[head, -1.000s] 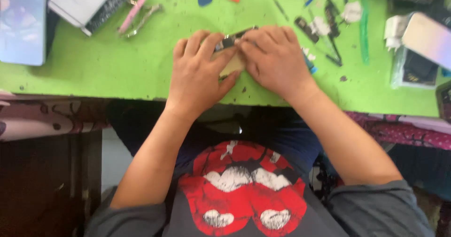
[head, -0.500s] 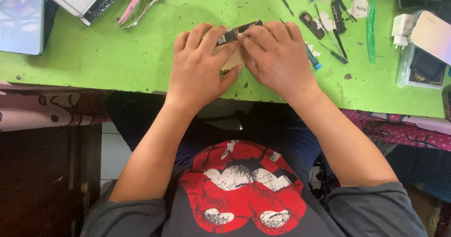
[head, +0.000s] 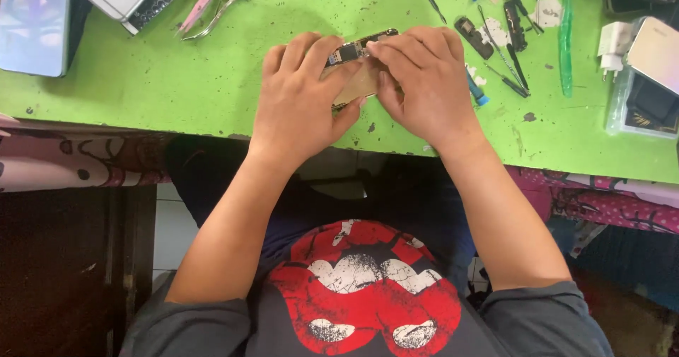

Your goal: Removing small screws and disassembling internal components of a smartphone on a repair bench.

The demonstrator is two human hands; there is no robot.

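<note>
Both hands lie on an opened phone point(head: 357, 70) near the front edge of the green table point(head: 177, 95). The left hand point(head: 300, 99) curls around the phone's left side, thumb under its lower edge, seemingly to keep it from sliding. The right hand point(head: 424, 88) covers the right side, fingertips pressing on the inside. The phone is mostly hidden; a metal frame, a dark circuit board and a pale golden panel show. Small tools point(head: 502, 45) lie just to the right.
</note>
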